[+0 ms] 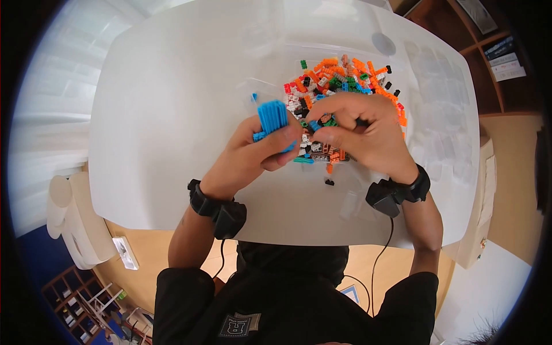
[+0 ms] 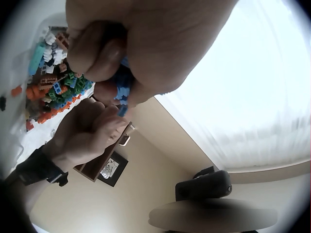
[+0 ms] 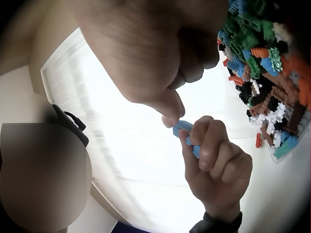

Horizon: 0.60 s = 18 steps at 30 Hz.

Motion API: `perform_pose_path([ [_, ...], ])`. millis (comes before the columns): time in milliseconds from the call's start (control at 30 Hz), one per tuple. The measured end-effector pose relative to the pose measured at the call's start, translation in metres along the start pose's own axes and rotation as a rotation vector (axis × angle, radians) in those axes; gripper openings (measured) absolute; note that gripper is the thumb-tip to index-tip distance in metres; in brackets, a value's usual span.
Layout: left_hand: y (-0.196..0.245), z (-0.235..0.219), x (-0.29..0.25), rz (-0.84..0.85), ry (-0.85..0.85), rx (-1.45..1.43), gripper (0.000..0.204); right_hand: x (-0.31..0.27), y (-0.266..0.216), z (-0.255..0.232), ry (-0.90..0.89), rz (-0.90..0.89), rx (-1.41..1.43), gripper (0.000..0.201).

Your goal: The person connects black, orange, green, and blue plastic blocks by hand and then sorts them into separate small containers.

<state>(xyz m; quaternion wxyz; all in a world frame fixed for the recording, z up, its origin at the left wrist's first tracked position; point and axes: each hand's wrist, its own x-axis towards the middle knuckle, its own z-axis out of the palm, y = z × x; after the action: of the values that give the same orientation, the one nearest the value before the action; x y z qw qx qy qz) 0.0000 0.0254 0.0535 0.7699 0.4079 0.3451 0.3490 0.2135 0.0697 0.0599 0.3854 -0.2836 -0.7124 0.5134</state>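
In the head view my left hand grips a bundle of blue toy building bricks, held upright above the table, thumb across its front. To the right, my right hand pinches a small blue brick between thumb and forefinger, a short way from the bundle. The left wrist view has the blue bricks partly hidden by the left fingers, with the right hand close to their lower end. Seen from the right wrist, the left hand curls round the blue bricks beside the right thumb tip.
A heap of mixed bricks in orange, green, white, black and brown fills a clear tray behind the hands. A few loose bricks lie in front of it on the white table. Transparent bags lie at the right.
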Motion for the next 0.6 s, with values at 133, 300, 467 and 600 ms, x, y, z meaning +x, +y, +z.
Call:
perform_pose_path([
  [133,0.0,0.008,0.002,0.022,0.195,0.003,0.026,0.004,-0.009,-0.005,0.206,0.107,-0.215,0.029],
  [300,0.002,0.007,0.001,-0.025,0.153,0.05,0.027,0.001,-0.02,0.001,0.008,0.079,-0.264,0.033],
  [467,-0.003,0.005,0.001,-0.049,0.222,0.069,0.022,0.0,-0.014,0.01,0.001,0.015,-0.264,0.029],
  [600,-0.002,0.007,0.002,-0.044,0.259,0.071,0.023,-0.001,-0.014,0.003,0.071,0.06,-0.289,0.029],
])
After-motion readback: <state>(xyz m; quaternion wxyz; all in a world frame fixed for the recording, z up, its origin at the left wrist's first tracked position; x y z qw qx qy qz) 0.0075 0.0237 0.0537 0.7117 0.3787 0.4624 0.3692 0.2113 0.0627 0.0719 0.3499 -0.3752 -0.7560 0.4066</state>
